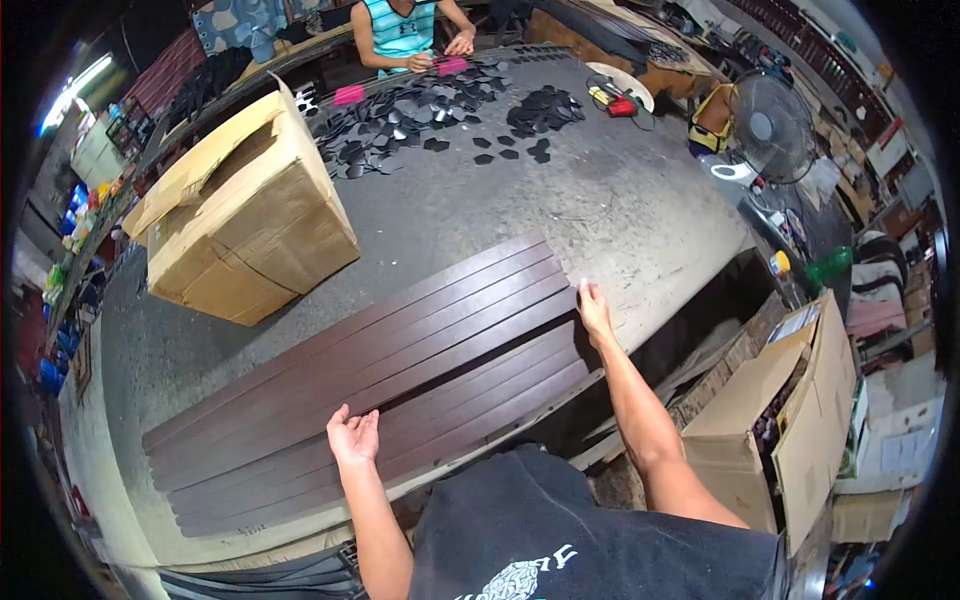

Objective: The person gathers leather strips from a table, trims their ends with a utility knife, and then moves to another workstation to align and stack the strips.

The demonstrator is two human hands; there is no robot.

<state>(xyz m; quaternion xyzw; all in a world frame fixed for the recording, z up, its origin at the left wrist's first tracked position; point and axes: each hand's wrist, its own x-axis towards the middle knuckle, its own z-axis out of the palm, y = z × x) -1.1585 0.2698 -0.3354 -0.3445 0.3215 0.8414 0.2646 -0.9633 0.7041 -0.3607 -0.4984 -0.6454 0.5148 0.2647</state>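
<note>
Head view shows your two hands resting on a row of long dark brown leather strips [400, 340] that lie flat on the grey worktop [560, 200], running diagonally from the near left to the far right. The strips sit side by side with their long edges touching, except for one narrow dark gap that splits them into a far group and a near group.

Your left hand [352, 437] lies on the near group, close to your body. Its grip is apart, with the fingers spread and pressing down rather than closed round anything. I judge this flat palm pins the strips so they do not slide. Your right hand [593, 312] is at the right-hand ends of the strips, just where the gap comes out. Its grip is also apart, with the fingers stretched along the cut ends. This looks placed to keep those ends level with one another. Neither hand lifts a strip.

A closed cardboard box [250, 210] stands on the worktop beyond the strips, well apart from your hands. Farther off, black cut pieces [420, 120] are scattered before another person [400, 30] seated at the far edge. An open carton [790, 410] stands below the worktop on your right, and a fan [770, 125] stands beyond it.
</note>
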